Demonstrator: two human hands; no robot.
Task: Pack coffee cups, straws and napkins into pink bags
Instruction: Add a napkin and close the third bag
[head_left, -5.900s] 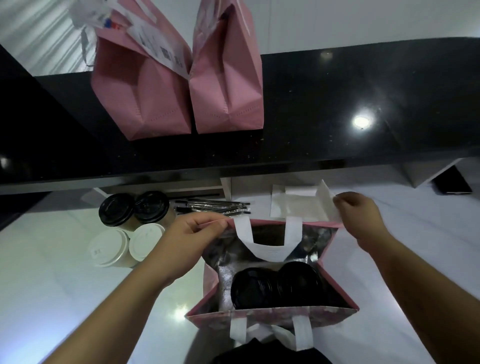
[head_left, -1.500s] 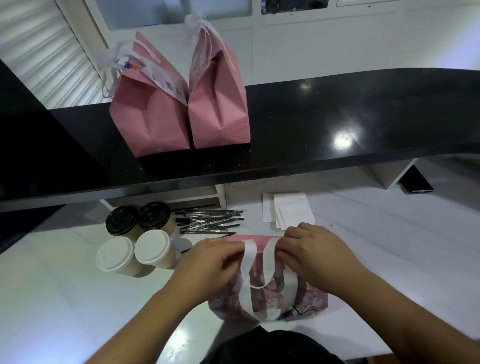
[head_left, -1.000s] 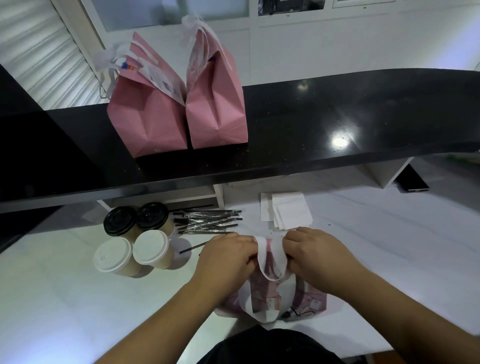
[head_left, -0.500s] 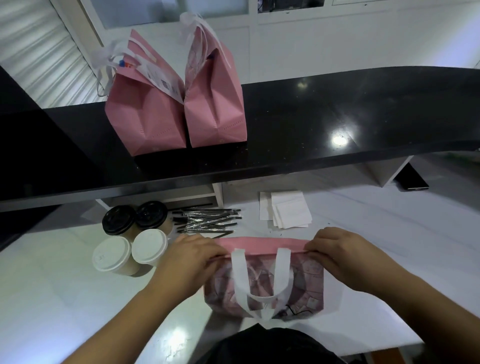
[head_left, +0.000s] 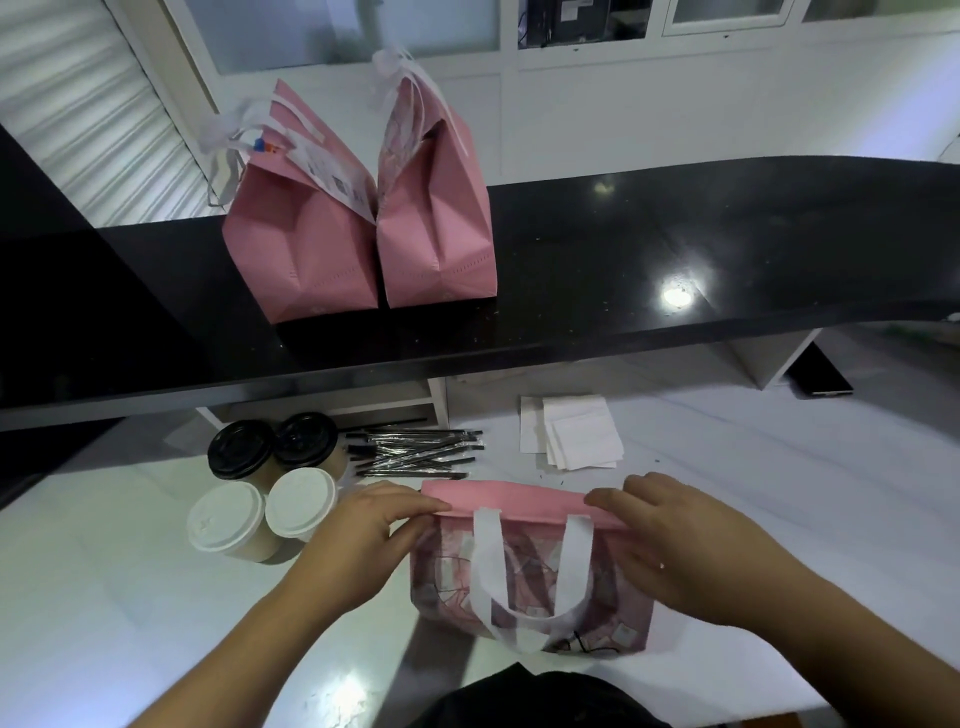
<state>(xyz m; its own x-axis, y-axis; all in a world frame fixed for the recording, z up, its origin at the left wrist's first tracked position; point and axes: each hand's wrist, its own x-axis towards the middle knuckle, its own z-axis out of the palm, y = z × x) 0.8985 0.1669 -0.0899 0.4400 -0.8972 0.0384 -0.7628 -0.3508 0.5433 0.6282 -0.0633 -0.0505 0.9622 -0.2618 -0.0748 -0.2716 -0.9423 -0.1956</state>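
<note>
Both my hands, left (head_left: 358, 545) and right (head_left: 691, 551), pinch folded top edge of pink bag (head_left: 530, 571) at near edge of white desk (head_left: 104, 623). 2 closed bags (head_left: 358, 244) on black shelf. Outstanding: 4 cups (head_left: 270, 478), straws (head_left: 415, 453), napkins (head_left: 576, 431) near desk's far edge, unpacked.

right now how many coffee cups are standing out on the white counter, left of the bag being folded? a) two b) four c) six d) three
b: four coffee cups stand in a cluster, two with black lids behind and two with white lids in front, left of the bag.
</note>
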